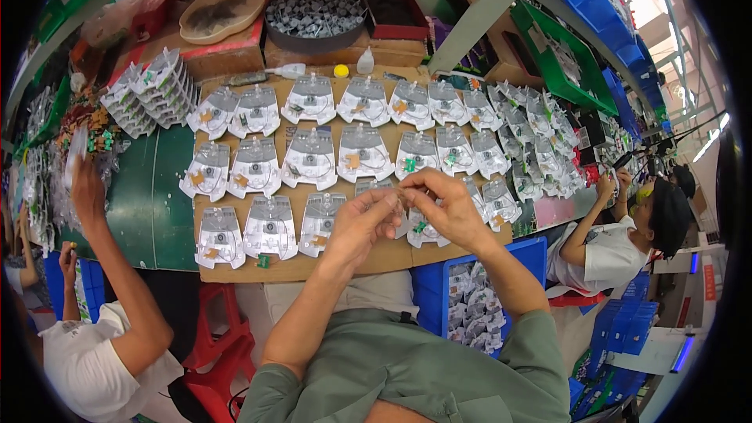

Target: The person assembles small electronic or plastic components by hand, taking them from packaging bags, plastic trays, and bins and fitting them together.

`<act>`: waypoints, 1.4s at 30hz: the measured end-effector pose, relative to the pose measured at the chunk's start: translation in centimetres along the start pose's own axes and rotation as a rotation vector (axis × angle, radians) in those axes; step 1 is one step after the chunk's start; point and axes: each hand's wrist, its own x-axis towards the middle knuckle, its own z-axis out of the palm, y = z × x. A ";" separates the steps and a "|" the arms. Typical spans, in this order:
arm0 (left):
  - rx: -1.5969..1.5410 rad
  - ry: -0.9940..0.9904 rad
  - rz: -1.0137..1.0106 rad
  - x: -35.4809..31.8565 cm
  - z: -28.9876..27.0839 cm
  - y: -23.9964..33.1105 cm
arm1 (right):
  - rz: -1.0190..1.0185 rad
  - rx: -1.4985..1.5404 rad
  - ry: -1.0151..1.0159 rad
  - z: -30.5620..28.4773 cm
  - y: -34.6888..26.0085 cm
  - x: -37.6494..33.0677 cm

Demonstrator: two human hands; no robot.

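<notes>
My left hand (pixel 362 225) and my right hand (pixel 445 205) meet above the front middle of a cardboard sheet (pixel 376 261). Their fingertips pinch together around something tiny, too small to make out. Under and around them, rows of white-and-grey plastic housings (pixel 271 227) lie on the cardboard. Some carry a small orange-brown board (pixel 211 253), others a green one (pixel 410 164). One loose green board (pixel 264 261) rests at the cardboard's front edge, left of my left hand. My hands partly cover a few housings in the nearest rows.
Stacked housings stand at the back left (pixel 160 90) and right (pixel 540 141). Behind lie a round tray of small grey parts (pixel 317 37), a small white bottle (pixel 366 61) and a yellow cap (pixel 341 70). A blue crate (pixel 533 254) sits beside my right arm. People work on both sides.
</notes>
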 end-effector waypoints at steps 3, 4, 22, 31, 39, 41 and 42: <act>-0.001 0.001 -0.050 0.0 -0.5 0.5 | 0.161 0.257 -0.045 -0.3 0.4 0.5; -0.002 0.002 -0.051 0.0 -0.9 0.4 | 0.226 0.343 -0.052 -0.6 0.2 0.7; -0.109 -0.019 0.012 -1.0 -2.3 0.3 | 0.145 -0.587 0.286 -1.9 9.8 12.6; -0.136 -0.011 0.005 -1.4 -2.3 0.1 | 0.251 -0.647 0.225 -2.1 9.1 13.2; -0.177 0.056 0.068 -1.7 -1.6 -0.1 | 0.044 -0.326 0.247 -2.4 3.8 8.7; -0.209 0.073 0.057 -1.7 -1.1 -0.4 | 0.138 -0.185 0.117 -2.1 1.1 5.0; -0.227 0.047 0.064 -1.7 -1.1 -0.7 | 0.171 0.051 -0.011 -1.3 -0.5 3.0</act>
